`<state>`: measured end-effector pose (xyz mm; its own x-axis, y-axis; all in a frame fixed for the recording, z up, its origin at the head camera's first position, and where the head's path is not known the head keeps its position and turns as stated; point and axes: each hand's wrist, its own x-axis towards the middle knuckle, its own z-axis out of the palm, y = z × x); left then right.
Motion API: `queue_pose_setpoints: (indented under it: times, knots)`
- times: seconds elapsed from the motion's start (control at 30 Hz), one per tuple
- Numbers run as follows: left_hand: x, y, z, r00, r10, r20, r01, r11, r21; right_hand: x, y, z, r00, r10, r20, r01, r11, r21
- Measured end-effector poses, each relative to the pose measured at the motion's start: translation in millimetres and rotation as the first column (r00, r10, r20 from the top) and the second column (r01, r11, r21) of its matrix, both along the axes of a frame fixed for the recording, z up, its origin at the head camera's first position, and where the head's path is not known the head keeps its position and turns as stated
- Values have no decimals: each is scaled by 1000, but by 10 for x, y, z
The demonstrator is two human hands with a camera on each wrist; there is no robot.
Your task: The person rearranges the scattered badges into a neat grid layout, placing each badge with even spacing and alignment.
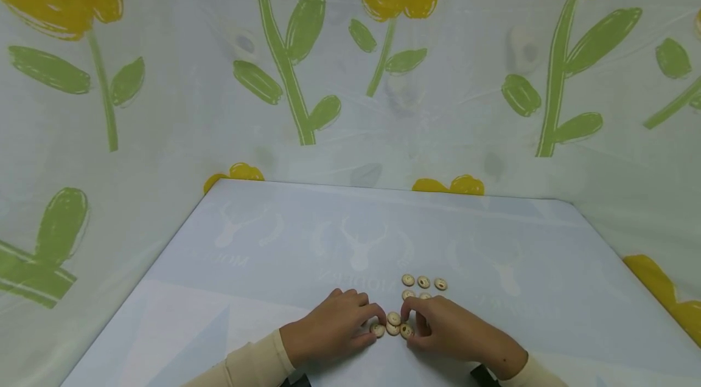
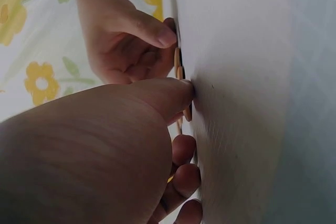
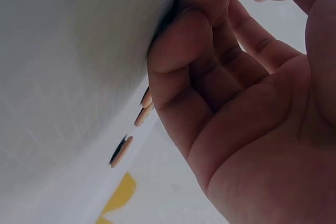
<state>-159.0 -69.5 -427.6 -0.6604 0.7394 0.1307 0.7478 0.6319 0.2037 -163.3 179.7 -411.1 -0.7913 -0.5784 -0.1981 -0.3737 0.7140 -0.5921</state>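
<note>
Small round wooden buttons lie on the table in front of me. In the head view my left hand [image 1: 342,326] has its thumb and index finger bent around a button [image 1: 377,330] at the left of a small cluster. Opposite it, my right hand [image 1: 446,327] holds another button [image 1: 406,331] between thumb and index fingertip. Between the two hands, one button [image 1: 394,318] overlaps another button [image 1: 392,330]. The left wrist view shows the left thumb pressed down at the tabletop beside a button's edge [image 2: 187,113]. In the right wrist view the curled fingers hide the right hand's button.
Beyond the right hand, a row of three buttons [image 1: 423,282] lies on the pale table [image 1: 306,241]. Nearer, a second row begins with a button [image 1: 408,295], partly covered by the right hand. A flower-printed cloth [image 1: 181,70] hangs behind the table.
</note>
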Motion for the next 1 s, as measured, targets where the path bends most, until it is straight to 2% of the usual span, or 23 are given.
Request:
queue_pose_setpoints:
  times: [0.4,0.73,1.0]
  knots:
    - [12,8,23,1000,17,21,-17,1000,-9,16,-20,9,1000,-9,9,9,1000,14]
    - [14,-2,23,1000,13,23,-13,1000,3,19,-7,2,999,27,-36,-27,1000,0]
    - [20,0,25,1000,6,-4,-6,1000,6,31,-14,10,999,13,-35,-12,1000,18]
